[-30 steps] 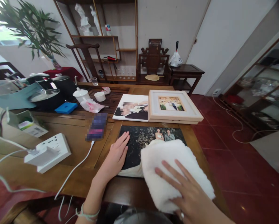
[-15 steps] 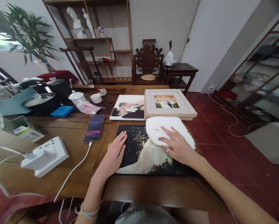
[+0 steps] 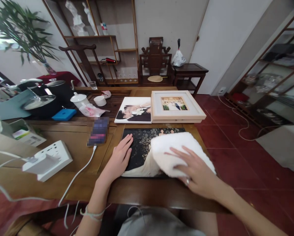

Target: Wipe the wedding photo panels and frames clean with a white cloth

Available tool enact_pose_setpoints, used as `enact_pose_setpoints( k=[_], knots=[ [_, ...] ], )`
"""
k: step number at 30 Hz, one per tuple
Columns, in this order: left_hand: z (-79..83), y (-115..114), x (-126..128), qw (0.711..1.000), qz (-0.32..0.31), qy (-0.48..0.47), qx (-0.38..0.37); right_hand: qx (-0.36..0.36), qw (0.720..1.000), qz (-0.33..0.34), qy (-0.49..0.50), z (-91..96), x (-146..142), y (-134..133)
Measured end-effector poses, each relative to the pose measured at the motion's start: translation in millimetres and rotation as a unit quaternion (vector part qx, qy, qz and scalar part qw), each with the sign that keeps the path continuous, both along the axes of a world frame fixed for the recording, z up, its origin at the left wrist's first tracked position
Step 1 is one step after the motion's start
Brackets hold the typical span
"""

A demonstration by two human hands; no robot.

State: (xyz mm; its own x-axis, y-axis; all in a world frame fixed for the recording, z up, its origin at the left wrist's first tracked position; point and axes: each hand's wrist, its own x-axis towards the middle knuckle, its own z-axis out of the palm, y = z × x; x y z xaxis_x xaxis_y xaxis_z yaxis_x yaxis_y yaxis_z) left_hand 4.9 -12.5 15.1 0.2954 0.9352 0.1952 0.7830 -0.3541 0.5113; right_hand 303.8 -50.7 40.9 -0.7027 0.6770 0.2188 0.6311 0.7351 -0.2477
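Observation:
A dark photo panel point(image 3: 138, 144) lies flat on the wooden table near its front edge. Its picture shows a pale, spreading gown and people at the top. My left hand point(image 3: 121, 155) rests flat on the panel's left side with fingers stretched out. Under my right hand point(image 3: 196, 172) is a folded white towel point(image 3: 173, 147), pressed against the right part of the panel; my thumb and some fingers sink into its edge. The towel hides much of the panel's right half. A ring shows on my right hand.
Beyond the panel lie a white-edged photo print point(image 3: 134, 111) and a light wood picture frame point(image 3: 178, 116). To the left are a phone point(image 3: 97, 131) on a white cable, a power strip point(image 3: 52, 160), a blue box point(image 3: 64, 114), a lidded cup point(image 3: 78, 100) and a pan point(image 3: 42, 105).
My right hand has drawn the towel toward me and slightly right, uncovering the panel's top edge. My left hand stays on the left side. The camera view has shifted slightly.

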Motion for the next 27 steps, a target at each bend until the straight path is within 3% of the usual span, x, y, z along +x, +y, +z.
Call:
enact_pose_setpoints(
  k=[5,8,12,18,21,24,27],
  knots=[
    [-1.2,3.4,2.4,1.000,0.005,0.008,0.009,0.038,0.997,-0.061,-0.008,-6.8,1.5,65.0],
    [-1.0,4.9,6.4,0.999,0.026,0.015,0.014,0.043,0.996,-0.072,-0.012,-8.1,-1.7,81.8],
    [0.1,4.8,10.1,0.999,0.038,0.025,0.017,0.050,0.996,-0.069,-0.015,-8.6,-5.1,63.8],
    [-1.4,4.8,9.6,0.999,0.034,0.028,0.020,0.022,1.000,0.001,-0.020,-1.8,-5.3,-13.8],
    [-1.2,5.2,8.4,0.999,0.025,0.016,0.013,-0.005,0.998,0.047,-0.035,3.0,-1.4,-36.0],
    [-0.1,5.4,6.4,1.000,0.017,0.002,0.013,-0.013,0.997,0.062,-0.041,5.6,4.2,-29.1],
    [-0.4,6.2,4.1,1.000,0.008,-0.014,0.021,0.012,0.999,0.023,-0.036,4.3,6.6,0.8]
  ],
)
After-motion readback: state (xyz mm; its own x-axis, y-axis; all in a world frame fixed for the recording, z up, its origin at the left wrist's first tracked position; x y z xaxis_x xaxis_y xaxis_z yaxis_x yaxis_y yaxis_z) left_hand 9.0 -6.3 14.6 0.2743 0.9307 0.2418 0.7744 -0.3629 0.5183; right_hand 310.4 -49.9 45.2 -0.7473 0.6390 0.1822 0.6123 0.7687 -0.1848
